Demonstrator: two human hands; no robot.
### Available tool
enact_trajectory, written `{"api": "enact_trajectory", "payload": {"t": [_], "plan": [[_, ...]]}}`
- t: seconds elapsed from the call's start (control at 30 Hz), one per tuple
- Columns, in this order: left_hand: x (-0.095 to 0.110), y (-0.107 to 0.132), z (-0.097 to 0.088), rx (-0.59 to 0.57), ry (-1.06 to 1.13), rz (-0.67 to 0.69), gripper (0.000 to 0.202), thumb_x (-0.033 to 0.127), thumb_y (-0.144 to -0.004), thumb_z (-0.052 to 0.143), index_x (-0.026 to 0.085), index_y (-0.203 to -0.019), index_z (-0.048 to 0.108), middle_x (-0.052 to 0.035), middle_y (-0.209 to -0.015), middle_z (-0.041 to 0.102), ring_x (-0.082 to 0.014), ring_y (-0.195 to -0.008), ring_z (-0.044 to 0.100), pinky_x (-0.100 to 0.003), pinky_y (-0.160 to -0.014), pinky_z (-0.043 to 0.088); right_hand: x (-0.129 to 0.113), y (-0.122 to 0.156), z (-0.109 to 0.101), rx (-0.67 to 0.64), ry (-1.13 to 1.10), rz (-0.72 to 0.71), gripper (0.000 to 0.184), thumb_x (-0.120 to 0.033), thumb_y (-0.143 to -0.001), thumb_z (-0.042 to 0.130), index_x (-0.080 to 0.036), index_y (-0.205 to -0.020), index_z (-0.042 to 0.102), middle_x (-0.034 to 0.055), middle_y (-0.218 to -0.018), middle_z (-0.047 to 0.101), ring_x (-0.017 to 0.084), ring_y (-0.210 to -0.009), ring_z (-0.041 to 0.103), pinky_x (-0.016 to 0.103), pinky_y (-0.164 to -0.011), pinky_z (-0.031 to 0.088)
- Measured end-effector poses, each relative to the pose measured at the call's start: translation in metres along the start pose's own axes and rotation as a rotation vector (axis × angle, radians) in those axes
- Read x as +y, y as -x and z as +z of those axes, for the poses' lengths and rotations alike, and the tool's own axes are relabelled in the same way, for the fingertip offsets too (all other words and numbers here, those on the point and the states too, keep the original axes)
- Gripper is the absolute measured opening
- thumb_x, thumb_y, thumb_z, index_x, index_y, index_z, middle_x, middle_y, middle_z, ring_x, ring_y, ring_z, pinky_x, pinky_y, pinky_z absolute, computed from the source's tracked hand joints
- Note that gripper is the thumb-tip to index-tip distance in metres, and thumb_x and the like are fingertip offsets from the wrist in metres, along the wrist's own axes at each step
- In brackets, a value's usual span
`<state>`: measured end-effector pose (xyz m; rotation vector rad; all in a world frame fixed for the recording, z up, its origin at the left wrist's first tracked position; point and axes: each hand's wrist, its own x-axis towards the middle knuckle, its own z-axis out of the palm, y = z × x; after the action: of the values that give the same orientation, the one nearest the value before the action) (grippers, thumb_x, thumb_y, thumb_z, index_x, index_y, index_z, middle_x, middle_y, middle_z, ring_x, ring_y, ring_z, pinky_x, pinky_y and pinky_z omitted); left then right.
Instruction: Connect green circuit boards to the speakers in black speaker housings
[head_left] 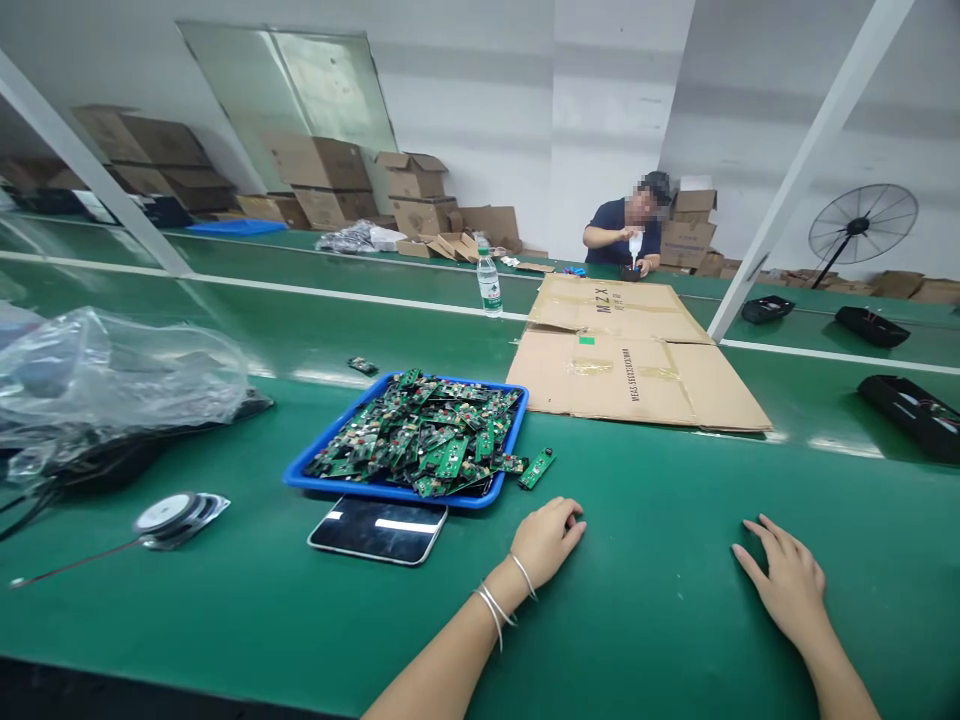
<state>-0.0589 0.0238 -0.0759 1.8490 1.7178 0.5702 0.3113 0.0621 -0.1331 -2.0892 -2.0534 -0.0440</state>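
My left hand [546, 540] rests on the green bench top, fingers loosely curled under, nothing visible in it. Thin bracelets circle its wrist. A single green circuit board [537, 468] lies just beyond it. My right hand [784, 580] lies flat on the bench with fingers stretched out, holding nothing. A blue tray [322, 482] heaped with several green circuit boards [424, 432] stands left of my left hand. A dark phone [377, 529] lies face up in front of the tray.
Flattened cardboard [637, 360] lies behind the tray, with a water bottle [489, 282] beyond. A round speaker [178, 517] and a clear plastic bag [105, 375] sit at left. Black parts [911, 412] lie at right. A person [626, 232] works at the far bench; boxes and a fan [862, 225] stand behind.
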Motion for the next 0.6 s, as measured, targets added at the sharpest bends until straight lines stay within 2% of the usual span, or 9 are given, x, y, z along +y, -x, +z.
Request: {"api": "enact_trajectory", "payload": {"t": [0.13, 0.23, 0.3, 0.37, 0.43, 0.5, 0.6], "plan": [[0.002, 0.001, 0.001, 0.023, 0.061, -0.003, 0.015, 0.021, -0.084, 0.055, 0.016, -0.095, 0.063, -0.0051, -0.086, 0.067, -0.0199, -0.079, 0.064, -0.034, -0.073, 0.049, 0.000, 0.001, -0.001, -0.015, -0.001, -0.013, 0.068, -0.063, -0.085, 0.017, -0.023, -0.123, 0.057, 0.0069, -0.138, 0.047, 0.033, -0.123, 0.043, 0.054, -0.097, 0.038], [0.006, -0.002, -0.004, 0.013, 0.137, -0.034, 0.014, 0.020, -0.089, 0.048, 0.014, -0.092, 0.061, -0.0021, -0.076, 0.067, -0.0140, -0.062, 0.065, -0.027, -0.059, 0.051, 0.003, 0.003, 0.002, -0.023, -0.005, -0.025, 0.067, -0.063, -0.086, 0.018, -0.023, -0.124, 0.057, 0.0064, -0.138, 0.047, 0.033, -0.124, 0.042, 0.054, -0.098, 0.037], [0.009, -0.012, -0.017, 0.018, 0.175, -0.055, 0.019, 0.022, -0.094, 0.042, 0.013, -0.092, 0.059, -0.0005, -0.072, 0.066, -0.0111, -0.054, 0.063, -0.023, -0.052, 0.050, 0.005, 0.004, 0.005, -0.015, -0.005, -0.035, 0.067, -0.063, -0.086, 0.019, -0.022, -0.124, 0.057, 0.0065, -0.139, 0.047, 0.033, -0.124, 0.042, 0.055, -0.098, 0.037], [0.009, -0.033, -0.040, 0.056, 0.178, -0.067, 0.020, 0.026, -0.096, 0.043, 0.013, -0.094, 0.059, -0.0008, -0.076, 0.066, -0.0110, -0.059, 0.064, -0.024, -0.055, 0.053, 0.007, 0.005, 0.010, -0.007, -0.008, -0.050, 0.068, -0.063, -0.086, 0.018, -0.022, -0.123, 0.057, 0.0069, -0.138, 0.047, 0.033, -0.124, 0.042, 0.055, -0.098, 0.038], [0.004, -0.065, -0.071, 0.104, 0.146, -0.082, 0.023, 0.032, -0.094, 0.048, 0.012, -0.099, 0.059, -0.0022, -0.083, 0.066, -0.0123, -0.067, 0.064, -0.028, -0.061, 0.055, 0.010, 0.005, 0.014, 0.005, -0.016, -0.067, 0.069, -0.063, -0.086, 0.018, -0.021, -0.122, 0.058, 0.0071, -0.138, 0.048, 0.033, -0.124, 0.043, 0.055, -0.097, 0.038], [-0.008, -0.104, -0.107, 0.138, 0.085, -0.118, 0.025, 0.033, -0.093, 0.052, 0.013, -0.105, 0.059, -0.0042, -0.091, 0.065, -0.0140, -0.074, 0.064, -0.031, -0.065, 0.055, 0.013, 0.006, 0.018, 0.010, -0.027, -0.093, 0.068, -0.064, -0.085, 0.020, -0.022, -0.122, 0.059, 0.0066, -0.137, 0.048, 0.033, -0.125, 0.042, 0.054, -0.097, 0.039], [-0.034, -0.160, -0.157, 0.187, -0.068, -0.205, 0.025, 0.031, -0.091, 0.055, 0.015, -0.110, 0.059, -0.0077, -0.110, 0.062, -0.0191, -0.093, 0.063, -0.039, -0.079, 0.054, 0.019, 0.006, 0.024, 0.009, -0.052, -0.112, 0.066, -0.067, -0.082, 0.026, -0.025, -0.121, 0.060, 0.0052, -0.137, 0.049, 0.033, -0.125, 0.043, 0.053, -0.095, 0.041]]}}
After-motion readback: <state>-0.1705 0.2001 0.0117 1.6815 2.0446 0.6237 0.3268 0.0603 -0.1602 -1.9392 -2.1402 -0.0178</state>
